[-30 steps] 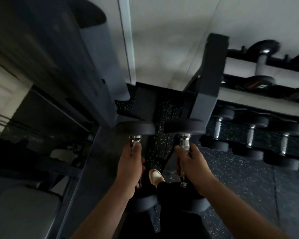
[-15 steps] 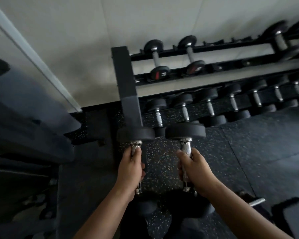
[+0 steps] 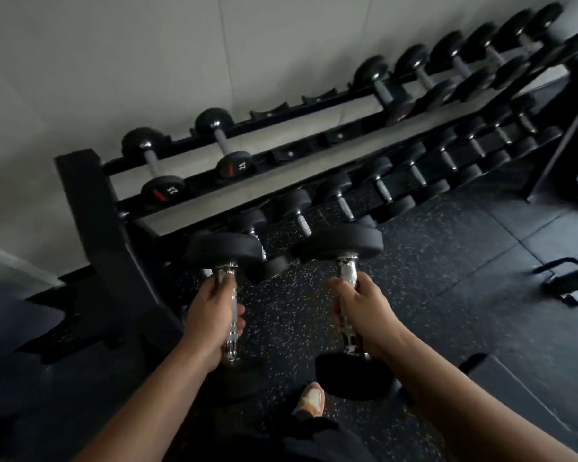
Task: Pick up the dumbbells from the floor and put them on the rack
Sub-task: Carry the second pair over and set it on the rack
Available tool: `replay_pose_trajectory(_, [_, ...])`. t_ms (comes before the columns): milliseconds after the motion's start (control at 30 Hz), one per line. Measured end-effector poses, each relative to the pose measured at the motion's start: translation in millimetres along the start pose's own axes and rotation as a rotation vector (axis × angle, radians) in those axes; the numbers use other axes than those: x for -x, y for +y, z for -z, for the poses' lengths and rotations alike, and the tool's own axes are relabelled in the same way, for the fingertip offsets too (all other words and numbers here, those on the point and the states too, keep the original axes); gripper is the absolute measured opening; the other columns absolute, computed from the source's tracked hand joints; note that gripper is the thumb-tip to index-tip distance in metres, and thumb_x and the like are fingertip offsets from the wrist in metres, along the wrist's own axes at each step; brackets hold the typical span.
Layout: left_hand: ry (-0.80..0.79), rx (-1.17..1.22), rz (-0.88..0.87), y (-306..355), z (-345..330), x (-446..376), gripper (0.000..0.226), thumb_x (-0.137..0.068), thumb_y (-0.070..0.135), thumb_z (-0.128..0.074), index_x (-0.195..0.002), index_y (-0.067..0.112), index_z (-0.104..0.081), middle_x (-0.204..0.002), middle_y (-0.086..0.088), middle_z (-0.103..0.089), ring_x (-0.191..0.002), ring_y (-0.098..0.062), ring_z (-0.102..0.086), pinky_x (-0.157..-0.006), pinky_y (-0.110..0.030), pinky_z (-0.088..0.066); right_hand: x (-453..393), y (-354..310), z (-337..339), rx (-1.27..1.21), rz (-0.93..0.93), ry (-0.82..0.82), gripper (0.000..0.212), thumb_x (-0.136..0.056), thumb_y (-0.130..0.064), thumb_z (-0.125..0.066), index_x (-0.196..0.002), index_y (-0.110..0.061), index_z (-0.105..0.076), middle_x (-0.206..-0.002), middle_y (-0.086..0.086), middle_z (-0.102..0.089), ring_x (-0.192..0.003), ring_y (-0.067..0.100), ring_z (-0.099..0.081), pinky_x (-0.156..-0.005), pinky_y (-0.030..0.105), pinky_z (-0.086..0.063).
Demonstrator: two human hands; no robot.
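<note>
I am wrapping my left hand (image 3: 211, 320) tight around the chrome knurled handle of one black round-headed dumbbell (image 3: 226, 250), its far head pointing to twelve o'clock, clear of the speckled black rubber floor (image 3: 431, 278). At my one o'clock, my right hand (image 3: 364, 311) is clenching the handle of the matching black dumbbell (image 3: 342, 241) the same way. The black steel two-tier rack (image 3: 90, 208) is stretching from ten o'clock to two. I am judging the empty saddles (image 3: 277, 111) on the upper tier, between the racked pairs, as the likely target; keeping wrists straight and lowering both heads into the cradles together should help avoid pinching my fingers.
</note>
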State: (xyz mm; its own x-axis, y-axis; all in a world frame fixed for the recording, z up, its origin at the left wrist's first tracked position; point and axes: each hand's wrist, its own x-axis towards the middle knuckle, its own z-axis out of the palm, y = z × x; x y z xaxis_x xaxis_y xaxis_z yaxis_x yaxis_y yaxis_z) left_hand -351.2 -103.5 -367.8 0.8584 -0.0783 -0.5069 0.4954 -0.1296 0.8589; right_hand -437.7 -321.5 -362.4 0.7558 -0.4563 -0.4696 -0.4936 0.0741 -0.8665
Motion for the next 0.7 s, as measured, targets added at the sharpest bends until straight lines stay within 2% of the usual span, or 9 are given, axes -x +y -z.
replay_pose_trajectory(200, [-0.047,-0.004,0.02,27.6,-51.7,-49.4,0.021,-0.093,0.049,-0.054,-0.096,0.03,-0.063,-0.067,-0.012,-0.061,-0.047,-0.019,-0.055,-0.047,-0.03,-0.045,-50.5,-18.2,39.3,-0.029,-0.007,0.046,0.024,-0.093,-0.032,-0.06,-0.093,-0.009,-0.053,-0.052,0.003,-0.058,-0.041,0.017,-0.052,-0.04,0.03,-0.044])
replay_pose_trajectory(367, [-0.072,-0.004,0.083,42.7,-85.8,-113.5,0.02,-0.093,0.05,-0.053,-0.092,0.033,-0.063,-0.061,-0.01,-0.062,-0.045,-0.022,-0.055,-0.049,-0.032,-0.045,-112.8,-34.8,42.7,-0.04,-0.073,0.049,0.026,-0.092,-0.035,-0.06,-0.09,-0.009,-0.054,-0.054,0.005,-0.058,-0.044,0.02,-0.052,-0.042,0.032,-0.044])
replay_pose_trajectory(500, [-0.089,0.012,0.118,62.0,-114.7,-177.1,0.022,-0.096,0.046,-0.052,-0.098,0.027,-0.062,-0.057,-0.009,-0.06,-0.043,-0.02,-0.055,-0.043,-0.027,-0.043,-173.6,-55.0,36.6,-0.087,-0.129,0.071,0.022,-0.093,-0.028,-0.06,-0.093,-0.008,-0.053,-0.057,0.006,-0.057,-0.045,0.02,-0.051,-0.042,0.032,-0.044])
replay_pose_trajectory(600, [-0.092,0.013,0.101,84.0,-133.2,-221.4,0.026,-0.096,0.044,-0.052,-0.102,0.02,-0.061,-0.067,-0.013,-0.059,-0.045,-0.019,-0.055,-0.038,-0.026,-0.042,-217.1,-76.9,37.8,-0.067,-0.126,0.052,0.022,-0.091,-0.03,-0.062,-0.098,-0.01,-0.056,-0.056,0.004,-0.059,-0.047,0.02,-0.053,-0.047,0.035,-0.046])
replay_pose_trajectory(700, [-0.079,0.01,0.122,105.5,-145.4,-255.0,0.022,-0.095,0.044,-0.053,-0.101,0.024,-0.061,-0.067,-0.012,-0.059,-0.046,-0.019,-0.055,-0.042,-0.027,-0.043,-255.3,-97.5,40.8,-0.026,-0.13,0.073,0.024,-0.093,-0.031,-0.061,-0.099,-0.007,-0.057,-0.054,0.003,-0.059,-0.046,0.02,-0.054,-0.046,0.034,-0.045])
